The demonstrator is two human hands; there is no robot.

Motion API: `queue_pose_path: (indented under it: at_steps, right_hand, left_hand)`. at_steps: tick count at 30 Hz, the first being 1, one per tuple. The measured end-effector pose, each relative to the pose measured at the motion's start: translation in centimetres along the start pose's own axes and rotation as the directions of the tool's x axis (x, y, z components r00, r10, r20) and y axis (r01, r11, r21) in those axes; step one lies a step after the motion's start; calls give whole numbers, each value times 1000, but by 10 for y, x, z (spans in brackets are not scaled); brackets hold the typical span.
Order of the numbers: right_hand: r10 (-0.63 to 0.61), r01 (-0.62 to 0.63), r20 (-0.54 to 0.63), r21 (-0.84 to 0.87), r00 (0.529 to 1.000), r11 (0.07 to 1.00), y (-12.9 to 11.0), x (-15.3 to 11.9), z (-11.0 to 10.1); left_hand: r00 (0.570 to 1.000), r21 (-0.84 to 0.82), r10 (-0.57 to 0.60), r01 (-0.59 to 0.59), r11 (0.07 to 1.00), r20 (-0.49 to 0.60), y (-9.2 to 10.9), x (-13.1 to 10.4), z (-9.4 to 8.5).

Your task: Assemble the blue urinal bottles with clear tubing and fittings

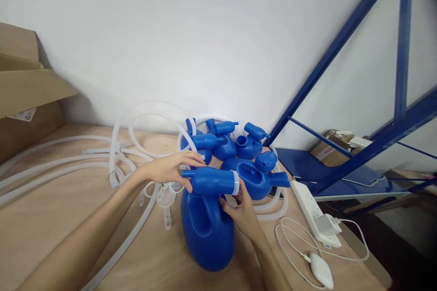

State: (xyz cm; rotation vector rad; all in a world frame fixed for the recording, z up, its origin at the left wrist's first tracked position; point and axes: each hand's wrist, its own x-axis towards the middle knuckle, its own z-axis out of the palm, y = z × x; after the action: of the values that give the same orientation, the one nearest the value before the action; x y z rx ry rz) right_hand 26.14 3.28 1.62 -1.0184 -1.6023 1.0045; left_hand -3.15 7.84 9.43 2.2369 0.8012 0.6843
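Observation:
Before me stands a blue plastic urinal bottle with a moulded handle. Across its top lies a blue cup-shaped funnel, its narrow nozzle pointing left and a translucent white ring around its wide right end. My left hand is at the nozzle end, thumb in front and fingers behind, closed about it. At the other end, my right hand is closed around the ring side, its thumb against the bottle's shoulder. Whether the funnel is joined to the bottle's mouth is hidden. White strap caps lie left of the bottle.
More blue bottles with funnels stand behind. Translucent hoses coil across the table's left side. On the right are a power strip, a white charger and a blue metal rack. A cardboard box sits far left.

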Motion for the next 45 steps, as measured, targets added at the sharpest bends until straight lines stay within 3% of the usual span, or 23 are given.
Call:
queue_pose_path:
  at_steps: [4, 10, 14, 21, 28, 32, 35, 39, 45]
  right_hand:
    - [-13, 5, -62, -128, 998, 992, -2, -3, 2]
    - [-70, 77, 34, -294, 997, 953, -7, -8, -3]
    - [-113, 115, 25, -283, 993, 952, -3, -13, -4]
    - [-21, -2, -119, -192, 993, 981, -1, -18, 6]
    - [-239, 219, -57, -245, 969, 944, 4, -23, 7]
    - [-288, 264, -48, -280, 956, 923, 8, -28, 11]
    - [-227, 212, -39, -232, 973, 949, 12, -31, 12]
    - [-34, 30, -41, -99, 999, 995, 9, -32, 1]
    - [77, -76, 118, -16, 990, 997, -14, -23, -13]
  left_hand:
    - [1000, -11, 2, -1, 1000, 19, 1, 1, -1]
    - [1000, -27, 29, -29, 999, 9, -8, -5, -4]
    - [999, -13, 25, -25, 1000, 23, -11, -9, -5]
    - [999, 16, 40, -41, 999, 25, -11, -10, -3]
    - [999, -6, -7, 7, 1000, 52, -4, -7, -4]
    - [993, 12, -33, 31, 999, 113, 0, -7, -8]
    - [983, 5, -68, 68, 998, 170, -1, -9, -10]
    - [978, 19, -119, 117, 993, 170, 1, -16, -7]
    - [966, 215, -210, 176, 961, 148, 38, -21, 9]
